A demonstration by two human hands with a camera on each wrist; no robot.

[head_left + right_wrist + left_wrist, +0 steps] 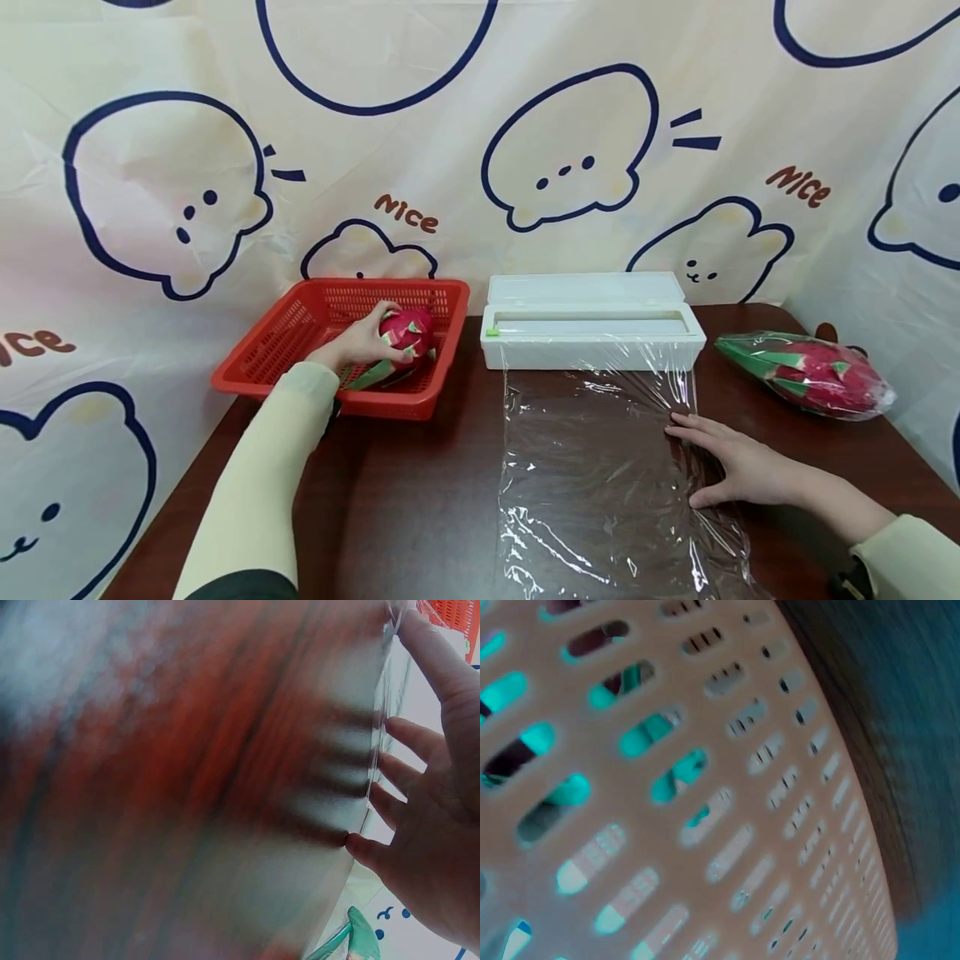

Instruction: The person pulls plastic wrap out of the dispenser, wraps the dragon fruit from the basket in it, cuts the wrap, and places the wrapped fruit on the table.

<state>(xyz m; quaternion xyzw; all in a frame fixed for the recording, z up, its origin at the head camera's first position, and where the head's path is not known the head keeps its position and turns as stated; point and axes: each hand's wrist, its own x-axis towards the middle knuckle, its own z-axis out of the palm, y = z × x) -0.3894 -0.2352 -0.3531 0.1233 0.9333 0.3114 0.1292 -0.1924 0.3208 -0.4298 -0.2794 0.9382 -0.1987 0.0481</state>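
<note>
My left hand (362,342) reaches into a red plastic basket (390,407) and grips a pink dragon fruit (412,329), thumb and fingers on either side of it. Long green scales (371,375) show just below the hand. In the left wrist view the perforated basket wall (735,795) blocks sight of that hand. A sheet of clear cling film (585,483) lies pulled out over the table. My right hand (738,465) rests on its right edge, fingers spread; the right wrist view shows the fingertips (381,793) down at the film.
A white cling film box (585,353), lid raised, stands at the back centre, the film running out from it. To its right lies a dragon fruit wrapped in film (817,377), with a small brown object (827,332) behind it. A printed cloth backdrop (450,167) closes off the back.
</note>
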